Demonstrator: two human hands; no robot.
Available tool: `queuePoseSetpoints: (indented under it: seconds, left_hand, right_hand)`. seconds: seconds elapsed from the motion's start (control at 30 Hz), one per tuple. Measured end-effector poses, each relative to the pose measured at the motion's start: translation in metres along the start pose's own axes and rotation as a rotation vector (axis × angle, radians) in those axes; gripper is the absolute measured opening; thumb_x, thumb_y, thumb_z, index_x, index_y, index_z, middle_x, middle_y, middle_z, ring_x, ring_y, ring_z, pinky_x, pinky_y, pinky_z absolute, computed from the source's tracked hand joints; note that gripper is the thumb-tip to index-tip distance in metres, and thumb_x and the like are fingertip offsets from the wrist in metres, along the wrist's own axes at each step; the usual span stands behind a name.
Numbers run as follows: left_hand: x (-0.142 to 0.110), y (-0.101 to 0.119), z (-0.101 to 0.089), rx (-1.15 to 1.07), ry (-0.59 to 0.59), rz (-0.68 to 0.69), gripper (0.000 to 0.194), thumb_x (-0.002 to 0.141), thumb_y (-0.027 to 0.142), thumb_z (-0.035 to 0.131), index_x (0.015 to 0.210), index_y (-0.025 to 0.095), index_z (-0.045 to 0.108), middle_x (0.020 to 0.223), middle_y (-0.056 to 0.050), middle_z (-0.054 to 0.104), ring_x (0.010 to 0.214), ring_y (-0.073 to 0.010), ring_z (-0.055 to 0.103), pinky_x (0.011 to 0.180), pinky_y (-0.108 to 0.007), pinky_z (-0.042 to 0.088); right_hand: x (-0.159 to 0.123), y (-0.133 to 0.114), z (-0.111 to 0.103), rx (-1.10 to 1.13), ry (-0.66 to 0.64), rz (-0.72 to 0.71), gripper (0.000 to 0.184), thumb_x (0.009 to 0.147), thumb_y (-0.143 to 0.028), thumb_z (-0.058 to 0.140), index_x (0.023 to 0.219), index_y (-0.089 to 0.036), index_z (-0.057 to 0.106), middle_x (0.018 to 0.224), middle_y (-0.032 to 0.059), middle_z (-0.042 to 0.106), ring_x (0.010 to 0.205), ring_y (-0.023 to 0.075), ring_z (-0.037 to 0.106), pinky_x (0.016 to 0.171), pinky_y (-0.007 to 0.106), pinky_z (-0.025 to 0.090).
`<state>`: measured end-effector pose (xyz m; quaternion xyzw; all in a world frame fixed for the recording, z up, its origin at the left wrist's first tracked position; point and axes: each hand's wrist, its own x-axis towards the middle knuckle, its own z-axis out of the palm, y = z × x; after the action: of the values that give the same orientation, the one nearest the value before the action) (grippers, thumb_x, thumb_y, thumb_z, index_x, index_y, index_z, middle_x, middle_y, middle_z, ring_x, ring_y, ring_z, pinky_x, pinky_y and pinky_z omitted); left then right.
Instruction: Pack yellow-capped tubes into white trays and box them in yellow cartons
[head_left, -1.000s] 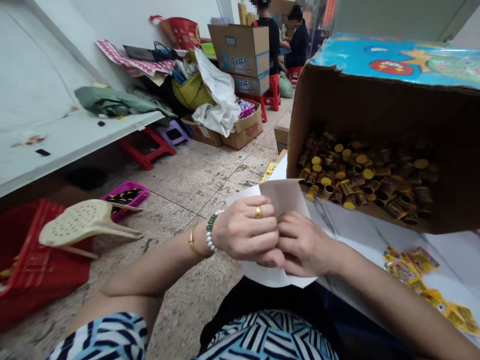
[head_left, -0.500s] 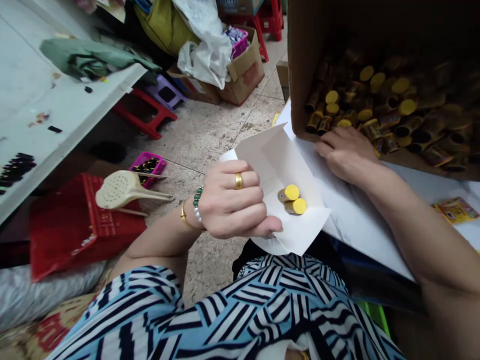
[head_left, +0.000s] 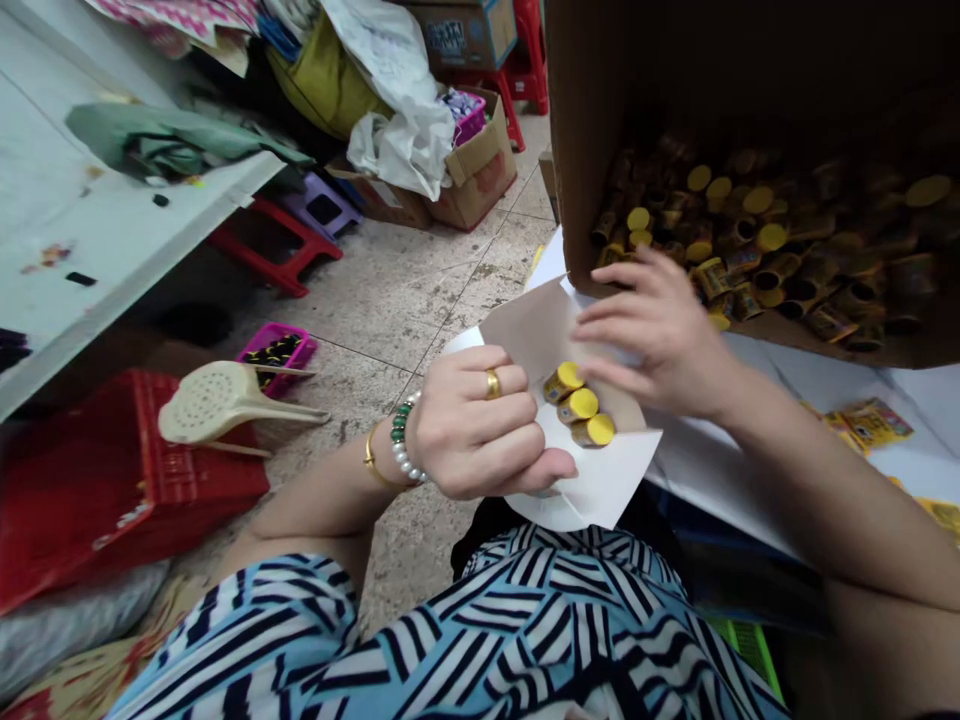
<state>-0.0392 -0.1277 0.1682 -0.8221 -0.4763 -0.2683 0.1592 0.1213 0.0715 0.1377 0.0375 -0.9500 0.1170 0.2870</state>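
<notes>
My left hand [head_left: 480, 432], with a gold ring and bead bracelets, grips the edge of a folded white paper sheet [head_left: 600, 478] held like a tray over my lap. Three small yellow-capped tubes [head_left: 579, 404] lie side by side in the fold. My right hand [head_left: 654, 335] hovers just above and right of them, fingers spread, nothing visibly in them. Behind it a large cardboard box [head_left: 577, 150] lies on its side, filled with several more yellow-capped tubes [head_left: 757, 240].
A white table surface [head_left: 750, 450] under the box carries yellow packets [head_left: 870, 422]. On the tiled floor stand a red basket [head_left: 97, 480], a cream stool [head_left: 217, 395], a pink tray [head_left: 276, 352], red stools and cardboard boxes [head_left: 469, 175]. A white bench [head_left: 112, 240] runs along the left.
A second ago both hands were folding the paper. Since then my right hand went to the box and came back, and the tubes in the paper rose from two to three.
</notes>
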Motion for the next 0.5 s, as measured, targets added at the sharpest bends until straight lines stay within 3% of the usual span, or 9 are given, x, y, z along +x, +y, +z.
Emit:
queuePoseSetpoints:
  seconds: [0.03, 0.1, 0.17, 0.23, 0.33, 0.5]
  left_hand:
    - [-0.001, -0.002, -0.001, 0.011, 0.010, 0.083, 0.053, 0.090, 0.047, 0.066, 0.050, 0.020, 0.044, 0.045, 0.003, 0.040, 0.047, -0.0117, 0.036, 0.050, -0.033, 0.028]
    - [-0.002, -0.007, -0.003, 0.033, 0.023, 0.190, 0.049, 0.090, 0.041, 0.066, 0.051, 0.020, 0.045, 0.046, 0.003, 0.041, 0.048, -0.0123, 0.037, 0.050, -0.033, 0.028]
    - [-0.002, -0.011, -0.003, 0.061, 0.034, 0.161, 0.048, 0.090, 0.039, 0.066, 0.051, 0.020, 0.045, 0.047, 0.002, 0.041, 0.049, -0.0127, 0.038, 0.051, -0.033, 0.028]
    - [-0.002, -0.014, -0.003, 0.089, 0.066, 0.137, 0.047, 0.090, 0.037, 0.067, 0.051, 0.020, 0.044, 0.047, 0.002, 0.041, 0.050, -0.0128, 0.037, 0.052, -0.033, 0.028]
    - [-0.003, -0.019, 0.000, 0.122, 0.128, 0.134, 0.046, 0.087, 0.033, 0.069, 0.052, 0.020, 0.043, 0.047, 0.003, 0.039, 0.050, -0.0126, 0.035, 0.053, -0.033, 0.026]
    - [-0.006, -0.017, 0.008, 0.123, 0.229, 0.110, 0.044, 0.087, 0.032, 0.065, 0.053, 0.021, 0.039, 0.050, 0.004, 0.037, 0.051, -0.0126, 0.031, 0.056, -0.034, 0.021]
  right_hand:
    - [-0.003, 0.010, -0.009, -0.065, 0.028, 0.076, 0.030, 0.096, -0.045, 0.064, 0.107, -0.021, 0.077, 0.105, 0.0055, 0.077, 0.118, 0.0289, 0.063, 0.113, 0.053, 0.040]
    - [-0.011, 0.032, -0.027, -0.275, -0.052, 0.279, 0.029, 0.097, -0.043, 0.061, 0.102, -0.019, 0.076, 0.097, 0.0082, 0.076, 0.101, 0.0263, 0.067, 0.097, 0.045, 0.050]
    - [-0.019, 0.052, -0.036, -0.502, -0.267, 0.488, 0.029, 0.093, -0.043, 0.063, 0.097, -0.017, 0.076, 0.090, 0.0105, 0.073, 0.092, 0.0271, 0.067, 0.087, 0.043, 0.051]
    - [-0.026, 0.067, -0.037, -0.628, -0.447, 0.618, 0.031, 0.089, -0.045, 0.066, 0.096, -0.017, 0.076, 0.089, 0.0128, 0.072, 0.094, 0.0304, 0.066, 0.085, 0.043, 0.049]
    - [-0.027, 0.073, -0.030, -0.672, -0.497, 0.634, 0.032, 0.086, -0.043, 0.070, 0.101, -0.015, 0.075, 0.100, 0.0163, 0.072, 0.107, 0.0361, 0.062, 0.092, 0.047, 0.045]
    - [-0.024, 0.060, -0.013, -0.735, -0.372, 0.546, 0.036, 0.094, -0.048, 0.060, 0.105, -0.016, 0.073, 0.109, 0.0166, 0.070, 0.110, 0.0365, 0.056, 0.093, 0.047, 0.041]
